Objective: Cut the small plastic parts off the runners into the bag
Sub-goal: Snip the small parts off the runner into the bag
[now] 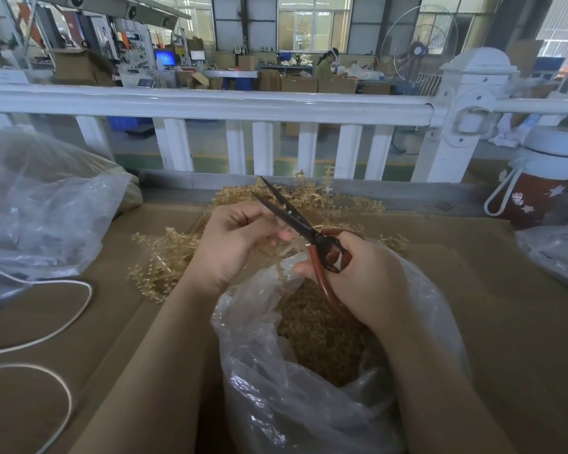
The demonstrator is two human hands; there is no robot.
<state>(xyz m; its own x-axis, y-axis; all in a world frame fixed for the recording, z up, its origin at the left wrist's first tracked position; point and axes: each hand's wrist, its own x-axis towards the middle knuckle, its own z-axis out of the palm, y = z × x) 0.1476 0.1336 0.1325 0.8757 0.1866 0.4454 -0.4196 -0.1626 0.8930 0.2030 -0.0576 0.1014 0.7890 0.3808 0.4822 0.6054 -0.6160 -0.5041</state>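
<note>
While both forearms reach in over the clear plastic bag (309,404) of cut tan parts, the right hand (364,283) grips the red-handled dark-bladed scissors (295,217), blades parted, tips pointing up and away. Left hand (233,244), fingers curled, pinches a translucent tan plastic runner (276,245) at the blades. More runners (164,260) are piled on the brown cardboard-covered counter (489,290) behind the bag.

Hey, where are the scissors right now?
In the head view the scissors sit at centre, gripped by the right hand, blades open and pointing up-left beside the left hand, above the open plastic bag.
</note>
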